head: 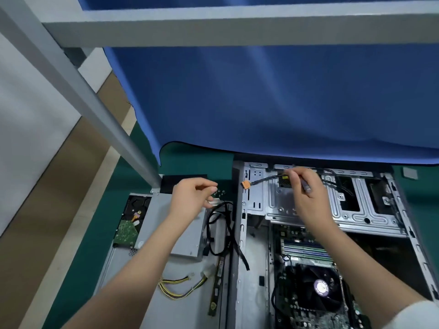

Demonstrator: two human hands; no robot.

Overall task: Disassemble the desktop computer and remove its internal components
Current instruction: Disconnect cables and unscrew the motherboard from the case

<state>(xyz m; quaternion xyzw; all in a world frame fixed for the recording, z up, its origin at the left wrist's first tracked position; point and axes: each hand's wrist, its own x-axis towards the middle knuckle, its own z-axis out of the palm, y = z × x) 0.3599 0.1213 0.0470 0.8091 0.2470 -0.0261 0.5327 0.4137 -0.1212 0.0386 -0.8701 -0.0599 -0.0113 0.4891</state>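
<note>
In the head view, the open computer case (316, 233) lay at the lower right of the frame on the green tabletop (99, 233). The right hand (306, 193) gripped a screwdriver (306, 187) over the drive cage (332, 207), fingers curled round it. The left hand (192, 198), left of the case, seemingly pinched something small, perhaps a screw; I could not tell. If the screwdriver slipped, it might nick the black cable (268, 178) beside it.

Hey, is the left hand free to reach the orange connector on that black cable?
Probably yes. The left hand seems to hold nothing, and the orange connector hangs uncovered at the case's edge, with open space between them.
</note>
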